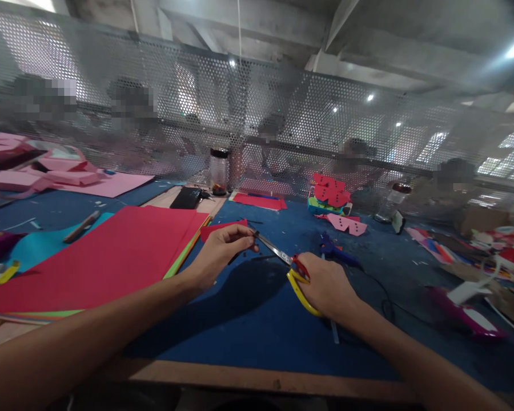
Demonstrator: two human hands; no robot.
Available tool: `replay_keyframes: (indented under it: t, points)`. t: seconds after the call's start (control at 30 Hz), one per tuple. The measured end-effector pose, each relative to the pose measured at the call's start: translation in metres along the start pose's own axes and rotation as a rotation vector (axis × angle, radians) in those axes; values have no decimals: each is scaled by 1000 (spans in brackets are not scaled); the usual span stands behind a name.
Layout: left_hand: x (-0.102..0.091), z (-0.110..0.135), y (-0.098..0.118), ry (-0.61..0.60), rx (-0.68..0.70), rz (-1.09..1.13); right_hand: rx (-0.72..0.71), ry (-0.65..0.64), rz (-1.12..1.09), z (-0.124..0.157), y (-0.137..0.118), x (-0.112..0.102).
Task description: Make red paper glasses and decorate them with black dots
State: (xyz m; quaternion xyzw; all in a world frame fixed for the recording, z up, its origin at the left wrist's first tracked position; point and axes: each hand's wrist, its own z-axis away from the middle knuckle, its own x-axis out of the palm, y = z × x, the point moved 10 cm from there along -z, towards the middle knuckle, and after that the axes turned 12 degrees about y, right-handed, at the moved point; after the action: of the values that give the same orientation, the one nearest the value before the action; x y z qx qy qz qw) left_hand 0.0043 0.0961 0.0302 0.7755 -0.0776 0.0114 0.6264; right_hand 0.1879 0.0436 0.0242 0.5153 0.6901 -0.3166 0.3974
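My right hand (328,285) is closed through the yellow and red handles of a pair of scissors (278,251). Their metal blades point up and left to the fingertips of my left hand (223,248). That hand is closed in a pinch on a small black piece (256,233), which lies right at the scissor tips; its exact kind is too small to tell. Behind my left hand lies a piece of red paper (214,229), partly covered by the fingers. A few tiny dark bits are scattered on the blue table top (248,325) below the hands.
Left lies a stack of coloured sheets (111,251), red on top. A blue glue gun (336,251) with its cord is beyond my right hand; a purple one (466,314) lies right. Folded pink and red pieces (346,224), a jar (219,171) and a phone (187,197) stand near the perforated screen (274,125).
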Motion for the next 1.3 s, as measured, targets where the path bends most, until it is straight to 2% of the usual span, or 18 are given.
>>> replay_keyframes:
  t: [0.3,1.3]
  points:
    - [1,1,2,-9,9,-15,-15,17,6,1,0,0]
    - [-1,0,1,6,4,-35,-20,-42,70,0,1,8]
